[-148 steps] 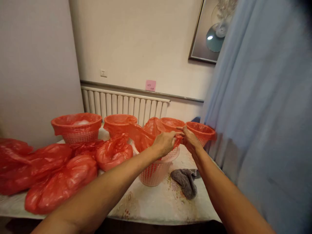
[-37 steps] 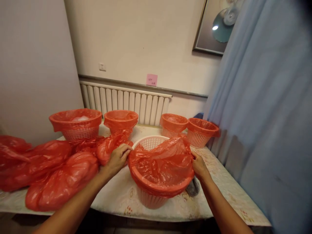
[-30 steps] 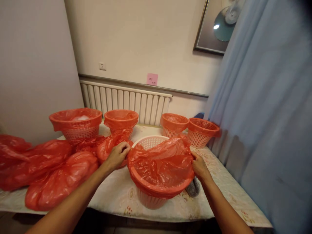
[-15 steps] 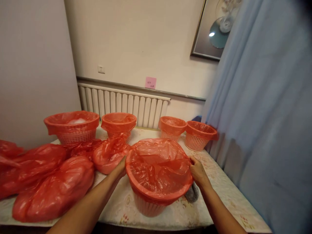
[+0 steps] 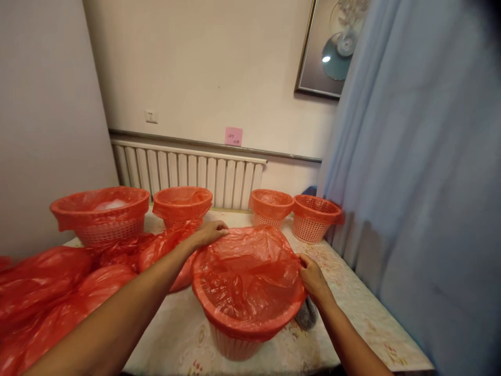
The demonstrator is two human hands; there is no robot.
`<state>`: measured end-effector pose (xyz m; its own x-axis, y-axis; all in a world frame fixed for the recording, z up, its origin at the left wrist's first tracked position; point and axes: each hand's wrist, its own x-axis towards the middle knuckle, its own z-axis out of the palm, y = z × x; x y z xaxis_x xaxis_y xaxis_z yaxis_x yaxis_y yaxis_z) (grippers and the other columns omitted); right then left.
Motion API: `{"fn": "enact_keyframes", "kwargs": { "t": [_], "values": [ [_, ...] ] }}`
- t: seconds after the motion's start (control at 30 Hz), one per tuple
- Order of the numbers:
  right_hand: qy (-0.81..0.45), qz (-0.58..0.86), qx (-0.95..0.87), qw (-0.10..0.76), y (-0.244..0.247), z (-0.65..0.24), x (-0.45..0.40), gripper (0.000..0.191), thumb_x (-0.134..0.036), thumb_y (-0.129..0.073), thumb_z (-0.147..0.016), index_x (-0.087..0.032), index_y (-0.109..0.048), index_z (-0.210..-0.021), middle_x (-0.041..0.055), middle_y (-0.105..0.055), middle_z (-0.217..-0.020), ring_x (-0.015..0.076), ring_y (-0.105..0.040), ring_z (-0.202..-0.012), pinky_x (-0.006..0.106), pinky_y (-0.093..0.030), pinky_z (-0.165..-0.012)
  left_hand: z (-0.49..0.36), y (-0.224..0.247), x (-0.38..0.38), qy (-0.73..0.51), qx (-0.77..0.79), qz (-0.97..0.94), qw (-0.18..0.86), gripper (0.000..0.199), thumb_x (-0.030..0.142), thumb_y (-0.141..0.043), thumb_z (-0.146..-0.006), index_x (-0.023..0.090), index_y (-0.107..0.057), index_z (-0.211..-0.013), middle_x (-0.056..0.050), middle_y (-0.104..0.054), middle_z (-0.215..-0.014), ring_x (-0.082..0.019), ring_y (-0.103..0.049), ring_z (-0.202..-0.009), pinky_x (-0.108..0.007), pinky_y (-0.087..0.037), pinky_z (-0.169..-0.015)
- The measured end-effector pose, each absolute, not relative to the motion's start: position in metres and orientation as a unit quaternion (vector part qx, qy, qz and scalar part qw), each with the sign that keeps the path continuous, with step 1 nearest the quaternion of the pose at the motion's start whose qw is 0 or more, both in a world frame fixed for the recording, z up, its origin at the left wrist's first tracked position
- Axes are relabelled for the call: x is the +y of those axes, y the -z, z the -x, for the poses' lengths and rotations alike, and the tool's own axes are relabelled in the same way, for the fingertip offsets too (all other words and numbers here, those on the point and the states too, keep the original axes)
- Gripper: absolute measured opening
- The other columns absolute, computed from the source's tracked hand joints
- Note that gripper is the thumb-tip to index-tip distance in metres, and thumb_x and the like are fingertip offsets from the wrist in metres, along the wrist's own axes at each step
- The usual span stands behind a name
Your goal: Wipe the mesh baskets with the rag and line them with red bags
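Note:
A basket [image 5: 235, 344] stands before me on the table, lined with a red plastic bag [image 5: 250, 292] folded out over its rim. My left hand [image 5: 212, 233] is at the far left of the rim, fingers curled on the bag's edge. At the right side of the rim, my right hand [image 5: 313, 275] pinches the same bag between thumb and fingers. Part of a grey fuzzy object [image 5: 307, 315] shows beside the basket, under my right hand.
Filled red bags [image 5: 43, 292] are heaped on the left. Along the back stand a wide lined basket [image 5: 105, 232] with something white inside, a smaller lined basket [image 5: 182, 206] and two more lined baskets [image 5: 270, 209] at the right. A blue curtain [image 5: 410, 209] borders the table's right side.
My left hand has moved from the left side of the rim to its far left. My right hand stays at the right rim. The view has shifted slightly right.

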<state>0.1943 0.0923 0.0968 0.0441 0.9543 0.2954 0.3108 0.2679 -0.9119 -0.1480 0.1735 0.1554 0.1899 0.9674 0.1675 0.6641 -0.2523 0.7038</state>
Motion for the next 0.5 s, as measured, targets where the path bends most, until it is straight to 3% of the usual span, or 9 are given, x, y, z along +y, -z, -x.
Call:
{"fn": "enact_keyframes", "kwargs": {
  "t": [0.27, 0.5],
  "values": [
    [-0.175, 0.592, -0.612, 0.494, -0.103, -0.202, 0.096, 0.022, -0.037, -0.046, -0.07, -0.021, -0.061, -0.07, 0.0014, -0.065, -0.071, 0.0194, -0.057, -0.071, 0.027, -0.039, -0.065, 0.13, -0.152, 0.172, -0.196, 0.574, -0.79, 0.086, 0.023, 0.033, -0.06, -0.09, 0.015, -0.063, -0.103, -0.007, -0.063, -0.112, -0.022, -0.06, -0.102, -0.044, -0.049, -0.09],
    [-0.263, 0.596, -0.568, 0.503, -0.099, -0.202, 0.11, 0.022, -0.035, -0.048, -0.065, -0.019, -0.062, -0.071, 0.0003, -0.064, -0.066, 0.018, -0.055, -0.066, 0.026, -0.04, -0.06, 0.136, -0.148, 0.179, -0.241, 0.628, -0.736, 0.073, 0.027, 0.036, -0.056, -0.092, 0.015, -0.061, -0.11, -0.007, -0.064, -0.11, -0.02, -0.063, -0.096, -0.042, -0.052, -0.085]
  ]
}}
